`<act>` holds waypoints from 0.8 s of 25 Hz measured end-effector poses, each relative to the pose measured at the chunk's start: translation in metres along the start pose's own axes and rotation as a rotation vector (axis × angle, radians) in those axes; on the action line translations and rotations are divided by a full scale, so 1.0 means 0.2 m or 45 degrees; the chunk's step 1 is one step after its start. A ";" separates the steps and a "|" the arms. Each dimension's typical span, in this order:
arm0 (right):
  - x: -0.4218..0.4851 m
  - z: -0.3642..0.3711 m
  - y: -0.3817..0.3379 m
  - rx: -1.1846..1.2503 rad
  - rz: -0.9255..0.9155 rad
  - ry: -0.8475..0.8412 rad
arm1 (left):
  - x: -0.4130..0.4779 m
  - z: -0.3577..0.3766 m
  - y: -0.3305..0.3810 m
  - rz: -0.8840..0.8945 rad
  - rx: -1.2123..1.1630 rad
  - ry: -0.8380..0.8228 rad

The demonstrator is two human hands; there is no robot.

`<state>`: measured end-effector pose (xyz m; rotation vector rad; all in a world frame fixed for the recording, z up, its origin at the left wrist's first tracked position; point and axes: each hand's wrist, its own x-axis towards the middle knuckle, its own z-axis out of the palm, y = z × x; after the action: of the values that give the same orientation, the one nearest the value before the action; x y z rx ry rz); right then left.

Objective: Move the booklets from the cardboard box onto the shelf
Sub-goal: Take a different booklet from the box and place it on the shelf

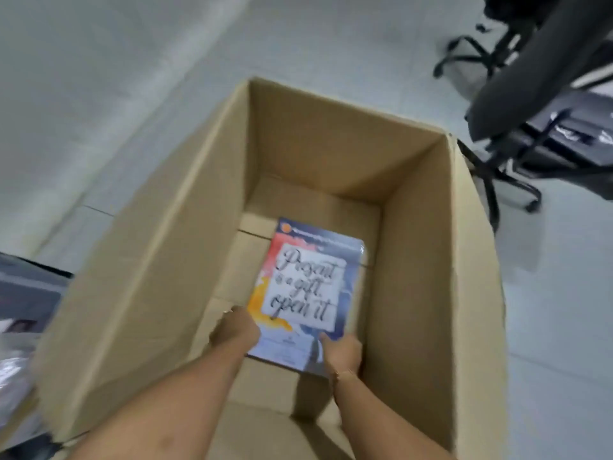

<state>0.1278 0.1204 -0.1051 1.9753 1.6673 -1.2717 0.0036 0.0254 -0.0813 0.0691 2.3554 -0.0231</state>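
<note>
A tall open cardboard box (149, 260) stands on the floor below me. Deep inside it lies a stack of booklets (306, 287), its top cover colourful with script lettering. Both my arms reach down into the box. My left hand (235, 328) grips the stack's near left corner. My right hand (343, 355) grips its near right corner, thumb on the cover. How many booklets the stack holds I cannot tell. No shelf is in view.
A black office chair (517, 104) on castors stands at the right, close to the box's far right corner. Grey and plastic-wrapped items (20, 327) sit at the left edge. Pale tiled floor (564, 310) surrounds the box.
</note>
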 end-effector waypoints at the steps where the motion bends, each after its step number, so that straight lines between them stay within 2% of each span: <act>1: 0.01 0.01 0.02 0.004 -0.015 0.037 | 0.02 0.05 0.00 -0.027 -0.011 -0.020; 4: 0.02 0.03 0.01 0.004 0.061 0.094 | 0.05 0.10 0.03 -0.065 -0.012 0.014; 8: 0.01 0.08 0.02 0.163 0.198 0.166 | 0.12 0.10 0.02 -0.139 -0.027 -0.017; 12: -0.06 0.06 -0.02 0.315 0.244 0.382 | 0.08 0.04 0.02 0.008 0.141 0.027; 17: -0.33 -0.15 -0.22 0.530 -0.047 0.488 | -0.23 -0.30 -0.02 0.340 0.108 0.288; 20: -0.64 -0.26 -0.36 0.771 -0.423 0.565 | -0.58 -0.63 -0.16 0.574 -0.212 0.646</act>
<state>0.0928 0.0926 0.0445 2.5534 2.0598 -1.7109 -0.0041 -0.0074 0.0898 0.5805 2.7756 0.4584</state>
